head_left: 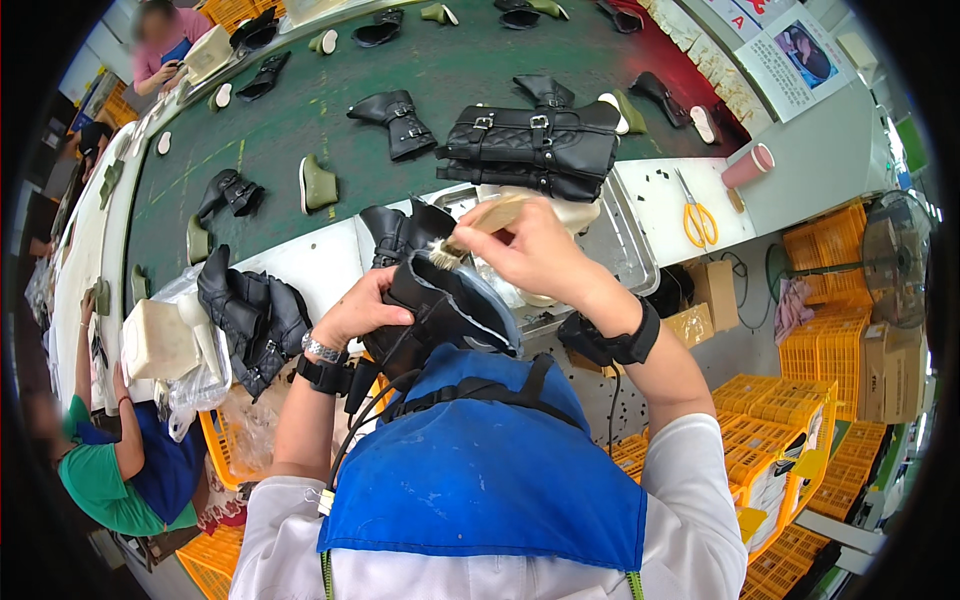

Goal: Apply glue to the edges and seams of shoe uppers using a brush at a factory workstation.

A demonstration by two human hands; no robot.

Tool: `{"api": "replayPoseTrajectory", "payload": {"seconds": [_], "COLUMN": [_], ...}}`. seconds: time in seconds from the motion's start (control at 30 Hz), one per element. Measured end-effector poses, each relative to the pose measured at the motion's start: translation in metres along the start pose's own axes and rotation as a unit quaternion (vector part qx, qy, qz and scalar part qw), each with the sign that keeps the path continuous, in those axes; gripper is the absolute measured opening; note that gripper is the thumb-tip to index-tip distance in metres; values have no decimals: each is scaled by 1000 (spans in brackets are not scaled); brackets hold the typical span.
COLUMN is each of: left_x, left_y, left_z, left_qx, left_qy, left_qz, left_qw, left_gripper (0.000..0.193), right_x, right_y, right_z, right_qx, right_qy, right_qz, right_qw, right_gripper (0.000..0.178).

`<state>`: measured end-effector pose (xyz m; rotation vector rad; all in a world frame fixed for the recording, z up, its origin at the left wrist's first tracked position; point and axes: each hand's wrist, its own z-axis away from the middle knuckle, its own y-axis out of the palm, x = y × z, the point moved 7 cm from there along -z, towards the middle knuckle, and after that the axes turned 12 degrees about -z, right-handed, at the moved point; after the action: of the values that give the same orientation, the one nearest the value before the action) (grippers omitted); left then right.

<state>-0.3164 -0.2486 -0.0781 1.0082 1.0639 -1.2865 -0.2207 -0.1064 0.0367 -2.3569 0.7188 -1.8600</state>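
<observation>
My left hand (358, 308) grips a black leather boot upper (425, 318) by its side, thumb over the edge. The opening faces up, and a pale grey lining shows inside. Between the fingers of my right hand (530, 248) is a flat wooden-handled brush (497, 213). Its whitish bristles (444, 256) are at the upper's open edge. Behind it, a black buckled boot (390, 232) rests on the white ledge. Under my right hand, a pale container, partly hidden, sits in a metal tray (640, 235).
Black quilted boot uppers (540, 140) lie stacked beyond the tray. The green conveyor belt (290, 140) carries black boots and olive shoe pieces (318, 185). Orange-handled scissors (698, 222) and a pink cup (750, 165) are right. More black uppers (255, 310) lie left. Yellow crates (760, 430) stand behind right. Co-workers are left.
</observation>
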Motion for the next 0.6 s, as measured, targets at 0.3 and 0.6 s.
{"api": "replayPoseTrajectory", "payload": {"seconds": [0.3, 0.6], "left_x": [-10, 10], "left_y": [-84, -82], "left_z": [96, 75], "left_qx": [-385, -569], "left_qy": [94, 3], "left_qz": [108, -521], "left_qw": [912, 636], "left_gripper": [47, 62], "right_x": [-3, -24], "right_y": [-78, -65], "right_z": [75, 103], "right_qx": [-268, -278], "right_qy": [79, 119], "right_qz": [-125, -150], "right_qw": [952, 941], "right_gripper": [17, 18]}}
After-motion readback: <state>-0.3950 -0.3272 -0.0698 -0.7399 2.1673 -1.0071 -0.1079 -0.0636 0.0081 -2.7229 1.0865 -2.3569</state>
